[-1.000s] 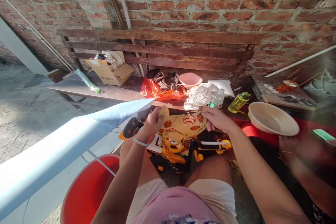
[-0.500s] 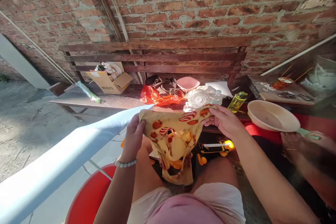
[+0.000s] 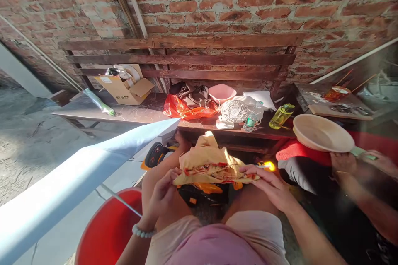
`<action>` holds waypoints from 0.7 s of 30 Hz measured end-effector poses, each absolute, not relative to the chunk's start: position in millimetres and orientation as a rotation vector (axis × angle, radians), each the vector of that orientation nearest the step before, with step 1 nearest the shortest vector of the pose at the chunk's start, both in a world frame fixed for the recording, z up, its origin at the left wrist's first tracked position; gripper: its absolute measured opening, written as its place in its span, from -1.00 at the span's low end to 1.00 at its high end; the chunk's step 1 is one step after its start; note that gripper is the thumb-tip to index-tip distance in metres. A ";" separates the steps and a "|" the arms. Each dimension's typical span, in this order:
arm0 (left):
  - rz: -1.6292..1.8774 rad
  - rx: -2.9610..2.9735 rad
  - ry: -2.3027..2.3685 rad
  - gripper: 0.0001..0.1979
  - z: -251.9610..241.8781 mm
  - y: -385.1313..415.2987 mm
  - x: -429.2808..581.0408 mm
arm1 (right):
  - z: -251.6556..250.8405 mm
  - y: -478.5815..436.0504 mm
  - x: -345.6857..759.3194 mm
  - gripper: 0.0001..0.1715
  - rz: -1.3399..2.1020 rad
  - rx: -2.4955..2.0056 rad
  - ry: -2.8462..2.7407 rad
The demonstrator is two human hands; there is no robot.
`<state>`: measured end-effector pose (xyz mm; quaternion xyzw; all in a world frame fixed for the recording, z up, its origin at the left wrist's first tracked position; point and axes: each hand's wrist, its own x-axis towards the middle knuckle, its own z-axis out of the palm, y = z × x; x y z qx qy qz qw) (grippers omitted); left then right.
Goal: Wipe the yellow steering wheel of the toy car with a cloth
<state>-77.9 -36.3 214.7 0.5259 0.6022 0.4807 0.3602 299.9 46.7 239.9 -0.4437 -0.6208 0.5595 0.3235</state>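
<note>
A yellow piece of cloth (image 3: 214, 155) with red and orange markings hangs between my hands above my lap, bunched and folded over, its patterned strip along the near edge. My left hand (image 3: 165, 192) pinches its left end between thumb and fingers; a pale bead bracelet circles that wrist. At the right end, my right hand (image 3: 269, 184) grips the cloth the same way. Below it, orange and black items (image 3: 207, 188) show between my knees, partly hidden. A bright orange glow (image 3: 268, 166) lies just beyond my right hand.
Along the wooden bench (image 3: 139, 116) stand a cardboard box (image 3: 124, 91), red plastic bag (image 3: 186, 109), white fan (image 3: 234, 112), water bottle (image 3: 254, 116) and yellow-green bottle (image 3: 281, 116). Right, another person's hand (image 3: 343, 165) is near a beige basin (image 3: 323, 134). Left are a red stool (image 3: 108, 227) and pale-blue panel (image 3: 93, 165).
Both hands have lowered the cloth toward my lap. It was spread out with its patterned face showing; now it is folded over. The view has shifted slightly, and the water bottle shows more clearly.
</note>
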 end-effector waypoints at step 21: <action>0.993 0.280 1.725 -0.52 73.1 37.6 -34.3 | 45.3 29.1 206.3 -0.69 1.240 -2.052 -2.068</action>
